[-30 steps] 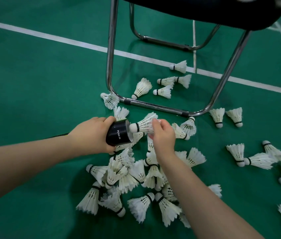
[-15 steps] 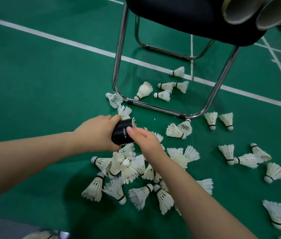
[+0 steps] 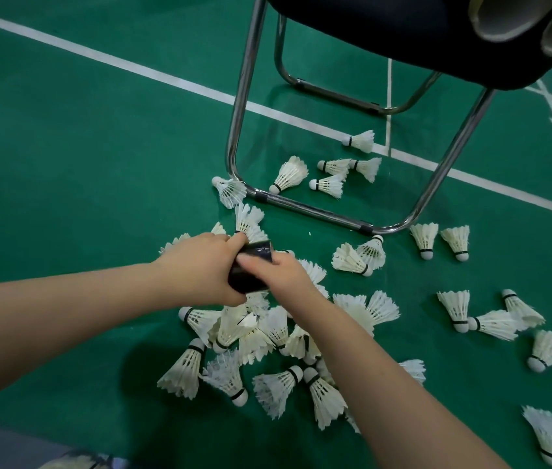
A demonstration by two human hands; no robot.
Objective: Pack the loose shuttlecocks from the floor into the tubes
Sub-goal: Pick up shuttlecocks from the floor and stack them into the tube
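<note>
**Shuttlecocks scattered on a green court floor, both hands at a black tube**

Shuttlecocks (image 3: 261, 336) lie in a loose heap on the green floor (image 3: 82, 164), below and between the person's two forearms. Each has a skirt of white feathers, a rounded white cork tip and a thin dark band where they meet. Most lie on their sides, pointing in all directions; some overlap. More lie singly or in pairs toward the right edge of the floor, and five rest under a chair (image 3: 386, 35) with chrome legs at the top.

The left hand (image 3: 200, 270) is wrapped around a glossy black tube (image 3: 251, 265), fingers closed on its body, holding it above the heap. The right hand (image 3: 284, 274) rests at the tube's open end, fingers curled over the rim; whether it grips anything cannot be told. Two pale, open-ended tubes (image 3: 518, 18) lie on the chair's dark seat at the top right corner. White court lines (image 3: 105, 57) cross the floor.
</note>
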